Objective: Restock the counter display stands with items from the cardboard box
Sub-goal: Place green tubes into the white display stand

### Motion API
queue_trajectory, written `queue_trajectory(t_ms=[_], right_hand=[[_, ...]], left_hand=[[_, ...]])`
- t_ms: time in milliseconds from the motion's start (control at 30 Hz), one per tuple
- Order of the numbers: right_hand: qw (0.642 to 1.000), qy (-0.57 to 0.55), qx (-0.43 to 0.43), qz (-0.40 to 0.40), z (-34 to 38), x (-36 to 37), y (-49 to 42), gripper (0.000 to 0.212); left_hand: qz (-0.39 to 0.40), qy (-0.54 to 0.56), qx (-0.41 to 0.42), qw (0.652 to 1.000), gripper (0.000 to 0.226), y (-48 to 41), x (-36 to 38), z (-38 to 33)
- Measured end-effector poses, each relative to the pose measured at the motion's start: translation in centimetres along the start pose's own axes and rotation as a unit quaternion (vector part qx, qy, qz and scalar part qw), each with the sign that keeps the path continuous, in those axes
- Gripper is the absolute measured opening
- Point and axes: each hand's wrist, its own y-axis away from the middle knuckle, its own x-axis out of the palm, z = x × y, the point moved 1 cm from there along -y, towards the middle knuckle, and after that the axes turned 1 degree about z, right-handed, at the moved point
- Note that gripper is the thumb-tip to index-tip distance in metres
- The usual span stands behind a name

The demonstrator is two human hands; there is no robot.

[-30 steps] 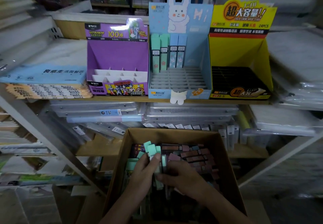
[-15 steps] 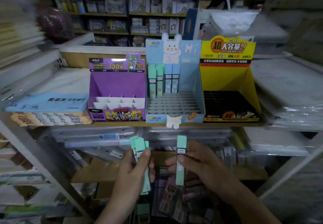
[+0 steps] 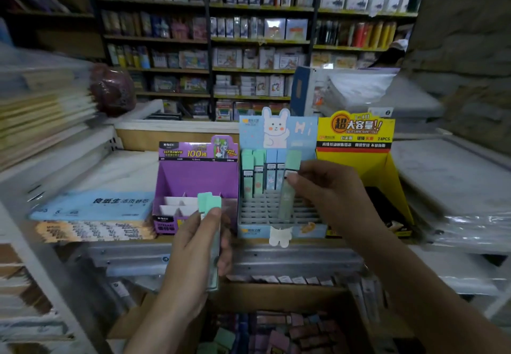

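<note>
My right hand [image 3: 329,190] pinches one upright mint green box [image 3: 287,187] over the grid slots of the blue rabbit display stand [image 3: 279,132]. Its back row holds two green and two blue boxes [image 3: 261,171]. My left hand [image 3: 199,245] grips a small bundle of mint green boxes [image 3: 210,201] in front of the purple display stand [image 3: 197,176]. At the bottom edge, the open cardboard box [image 3: 265,331] shows several pink, blue and green boxes.
A yellow display stand [image 3: 356,143] is right of the blue one. Stacked paper packs [image 3: 94,207] lie on the counter at left, wrapped stacks [image 3: 448,193] at right. Clear folders fill the shelf below the counter. Stocked shelves line the back wall.
Both hands rose out of the cardboard box with mint green boxes. My right hand carried one box up and forward to the blue stand; the view tilted upward.
</note>
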Motion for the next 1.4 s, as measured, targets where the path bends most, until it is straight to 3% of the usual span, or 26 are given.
queue_trajectory(t_ms=[167, 333, 500, 733, 1067, 1400], right_hand=[[0.992, 0.117, -0.027, -0.041, -0.9, 1.0, -4.3, 0.020], [0.991, 0.129, -0.024, -0.029, -2.1, 2.4, -6.5, 0.015], [0.986, 0.164, -0.028, 0.002, -2.6, 3.5, -7.3, 0.012], [0.977, 0.206, -0.039, 0.030, -2.6, 4.2, -7.6, 0.009], [0.966, 0.251, -0.011, 0.062, -2.4, 4.8, -7.0, 0.011], [0.960, 0.278, 0.020, 0.025, -2.7, 5.2, -6.3, 0.015]], left_hand=[[0.000, 0.007, 0.013, 1.000, 0.020, -3.0, -0.4, -2.4], [-0.001, -0.074, 0.056, 0.996, 0.014, -5.8, -0.2, -4.7], [-0.016, -0.093, 0.039, 0.995, 0.009, -7.6, -0.1, -4.6], [0.006, -0.099, 0.025, 0.995, 0.024, -8.5, -1.0, -3.4], [0.029, -0.080, 0.033, 0.996, 0.023, -8.8, -1.7, -3.1], [0.024, -0.082, 0.027, 0.996, 0.027, -8.6, -1.5, -3.2]])
